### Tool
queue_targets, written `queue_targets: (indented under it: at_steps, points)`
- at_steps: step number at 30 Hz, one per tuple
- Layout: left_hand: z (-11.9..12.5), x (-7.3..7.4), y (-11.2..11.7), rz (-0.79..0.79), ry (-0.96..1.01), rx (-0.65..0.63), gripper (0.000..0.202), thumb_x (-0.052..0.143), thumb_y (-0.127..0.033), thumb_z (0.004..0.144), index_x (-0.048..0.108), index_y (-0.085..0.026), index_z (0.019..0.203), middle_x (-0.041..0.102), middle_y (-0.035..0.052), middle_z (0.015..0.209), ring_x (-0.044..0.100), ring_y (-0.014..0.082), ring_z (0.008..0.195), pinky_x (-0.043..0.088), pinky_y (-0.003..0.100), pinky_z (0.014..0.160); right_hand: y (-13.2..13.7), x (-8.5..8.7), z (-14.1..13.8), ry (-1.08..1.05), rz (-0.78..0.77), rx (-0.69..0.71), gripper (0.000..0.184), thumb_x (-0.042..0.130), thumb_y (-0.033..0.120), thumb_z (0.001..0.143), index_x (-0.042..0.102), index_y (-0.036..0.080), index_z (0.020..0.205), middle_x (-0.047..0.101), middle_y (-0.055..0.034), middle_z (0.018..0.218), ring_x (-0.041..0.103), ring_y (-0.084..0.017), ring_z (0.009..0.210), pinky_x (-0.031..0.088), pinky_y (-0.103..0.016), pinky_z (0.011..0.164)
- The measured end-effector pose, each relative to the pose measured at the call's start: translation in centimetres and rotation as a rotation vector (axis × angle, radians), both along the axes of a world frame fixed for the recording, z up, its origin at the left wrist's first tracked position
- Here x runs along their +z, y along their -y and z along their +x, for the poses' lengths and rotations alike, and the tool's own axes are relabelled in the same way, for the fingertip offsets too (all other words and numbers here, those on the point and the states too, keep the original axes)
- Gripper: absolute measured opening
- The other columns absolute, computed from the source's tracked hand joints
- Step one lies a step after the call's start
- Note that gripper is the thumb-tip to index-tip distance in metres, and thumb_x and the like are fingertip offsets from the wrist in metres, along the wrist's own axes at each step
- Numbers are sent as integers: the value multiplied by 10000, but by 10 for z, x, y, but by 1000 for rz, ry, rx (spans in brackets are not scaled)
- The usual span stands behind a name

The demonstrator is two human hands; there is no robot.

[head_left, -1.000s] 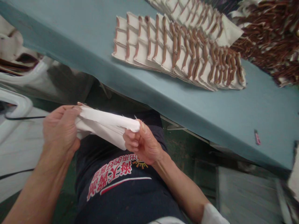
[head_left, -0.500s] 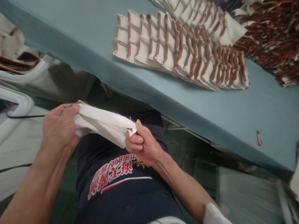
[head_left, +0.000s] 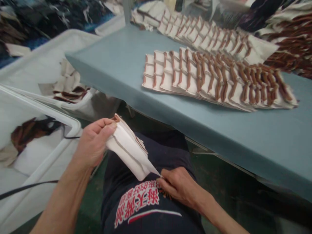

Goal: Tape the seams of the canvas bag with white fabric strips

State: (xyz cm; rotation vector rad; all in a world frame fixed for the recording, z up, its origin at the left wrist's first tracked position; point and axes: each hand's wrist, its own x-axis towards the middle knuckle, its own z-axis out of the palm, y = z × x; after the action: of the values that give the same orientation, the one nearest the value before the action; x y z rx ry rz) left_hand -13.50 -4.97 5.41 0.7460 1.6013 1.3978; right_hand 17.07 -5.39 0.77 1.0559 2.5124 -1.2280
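Note:
A folded white fabric piece (head_left: 129,146) with brown edging hangs between my two hands, above the dark apron (head_left: 151,224) with red lettering. My left hand (head_left: 95,141) pinches its upper left end, thumb on top. At the lower right, my right hand (head_left: 181,185) pinches a drawn-out corner of the same piece between thumb and fingers. On the blue table beyond my hands lies an overlapping row of similar white pieces with brown edges (head_left: 195,74).
The blue-covered table (head_left: 117,65) runs diagonally across, its near edge close to my hands. A second row of pieces (head_left: 202,34) lies behind, with a brown-and-white pile (head_left: 290,42) at right. White bins (head_left: 70,120) holding fabric stand at left.
The view has swung left and up, bringing more bins into sight. My right hand has dropped lower, pulling out a corner of the fabric piece, which now slants downward and shows its brown edging.

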Motion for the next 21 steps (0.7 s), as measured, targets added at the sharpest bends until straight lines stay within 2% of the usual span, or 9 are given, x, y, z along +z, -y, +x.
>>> queue_targets:
  at_steps: [2,5,8,10,12,14,16,18,21]
  points:
    - [-3,8,7,36,-57,-62,365,912,-510,799,761,-179,830,736,2,728,567,114,567,432,199,504,-2,-9,12,96,31,35,338,519,333,1165,692,206,903,743,-41,766,683,-184,681,299,-331,659]
    - [-6,21,16,67,-168,-156,282,904,-463,847,823,-194,831,763,8,765,589,115,607,440,176,529,-16,-12,22,104,95,-131,210,540,301,1144,724,204,1113,794,-51,820,764,-229,752,388,-320,690]
    - [-3,34,19,80,-260,-230,182,919,-388,801,859,-216,796,753,-1,688,579,112,559,423,159,502,-33,7,13,-163,126,-359,174,571,331,1118,703,223,1151,778,-18,822,746,-211,733,476,-308,692]
    - [2,42,19,98,-307,-295,130,887,-365,810,875,-237,795,741,-7,662,572,112,531,416,156,480,-43,27,-5,-432,162,-422,134,645,322,1066,699,222,1137,788,-20,886,739,-194,754,543,-300,718]
    - [7,48,19,119,-339,-365,114,841,-354,841,884,-257,802,736,-8,664,574,116,513,416,157,457,-51,48,-27,-681,234,-372,179,721,309,1020,696,224,1176,821,-52,1058,778,-208,935,596,-321,859]
    - [11,54,20,138,-363,-416,121,819,-345,855,886,-264,794,753,3,696,605,131,524,442,166,453,-58,65,-49,-888,264,-224,329,774,339,1007,667,224,1296,815,-87,1248,776,-234,1139,591,-360,1020]
    - [13,58,22,151,-395,-441,124,823,-348,860,887,-272,785,763,13,702,639,152,547,474,178,468,-68,75,-68,-1040,249,-60,417,777,383,1018,631,223,1374,774,-119,1387,732,-260,1291,553,-403,1133]
    - [13,60,25,147,-421,-473,137,832,-378,873,892,-286,791,767,17,697,655,167,562,491,189,482,-79,78,-81,-1084,220,76,422,766,433,1021,628,218,1357,770,-121,1371,719,-269,1290,535,-429,1152]
    - [13,62,26,131,-440,-548,183,815,-434,918,895,-299,825,773,16,705,639,168,561,475,196,485,-95,77,-91,-1053,242,230,411,754,532,999,648,225,1252,796,-76,1158,727,-253,1075,530,-449,1094]
